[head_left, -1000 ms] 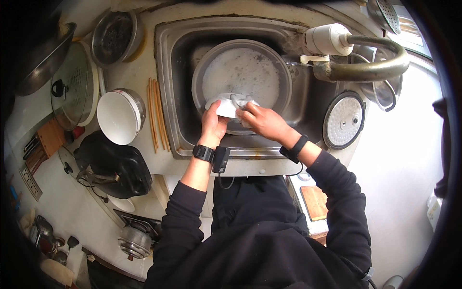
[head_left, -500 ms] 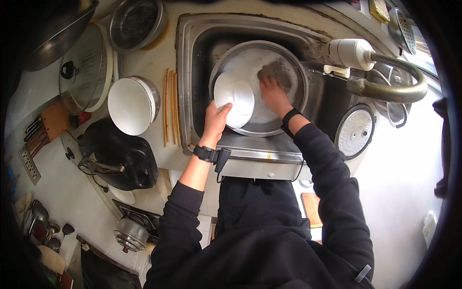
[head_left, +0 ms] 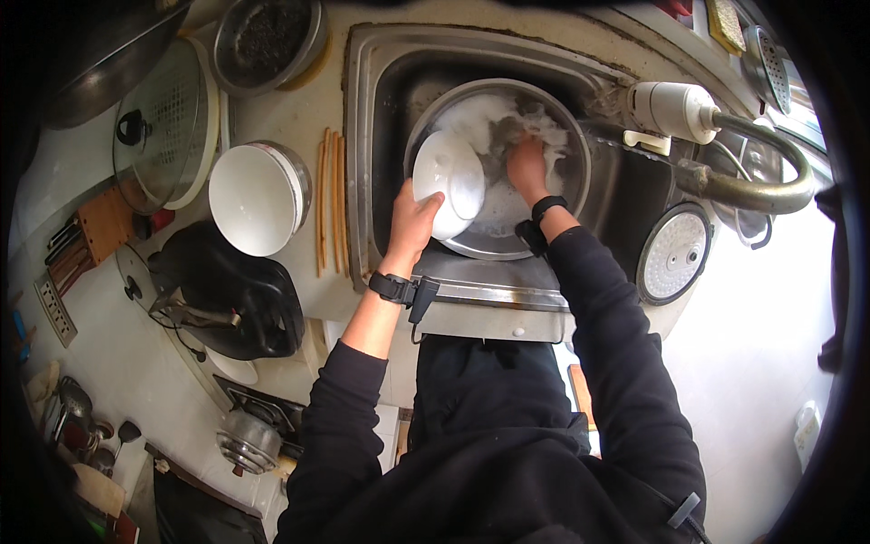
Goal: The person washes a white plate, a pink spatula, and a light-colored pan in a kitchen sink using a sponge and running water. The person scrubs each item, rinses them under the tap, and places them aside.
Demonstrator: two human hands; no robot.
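Observation:
My left hand grips a tilted white bowl by its near edge, thumb on the surface facing up. The bowl is over the left side of a round metal basin of sudsy water. Into the suds on the basin's right side reaches my right hand; its fingers are under water and foam, so what they hold does not show. The basin sits in a steel sink.
Chopsticks lie left of the sink, beside stacked white bowls. A curved faucet reaches in from the right. A round perforated metal lid rests at the sink's right end. Behind the bowls are a glass lid and a metal pan.
My right hand has gone deeper into the water, and its fingers are now hidden. The dark patch under it is no longer clear, and white foam has spread. My left hand keeps the bowl.

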